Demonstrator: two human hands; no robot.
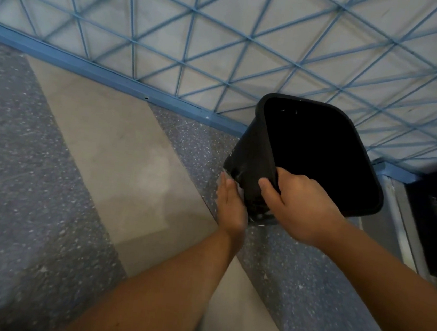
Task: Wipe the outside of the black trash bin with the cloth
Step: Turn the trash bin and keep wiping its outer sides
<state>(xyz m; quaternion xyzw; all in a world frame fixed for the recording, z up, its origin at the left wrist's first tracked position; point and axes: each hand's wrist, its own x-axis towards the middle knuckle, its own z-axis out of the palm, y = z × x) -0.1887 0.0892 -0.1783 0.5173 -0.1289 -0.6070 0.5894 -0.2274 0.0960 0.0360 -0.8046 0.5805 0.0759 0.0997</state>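
Black trash bin (318,154) gripped by right hand (299,209), left hand (230,204) flat against it.

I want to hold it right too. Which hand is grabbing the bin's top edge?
The right hand, hooked over the bin's rim. The left hand lies flat against its outer side.

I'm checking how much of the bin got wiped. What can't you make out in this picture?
- Cloth: not clearly seen in the head view; the left hand lies flat on the trash bin, covering whatever is under it.
- Bin's far and right sides: turned away.
- Bin's inside: too dark.
- Right hand covers the near rim.
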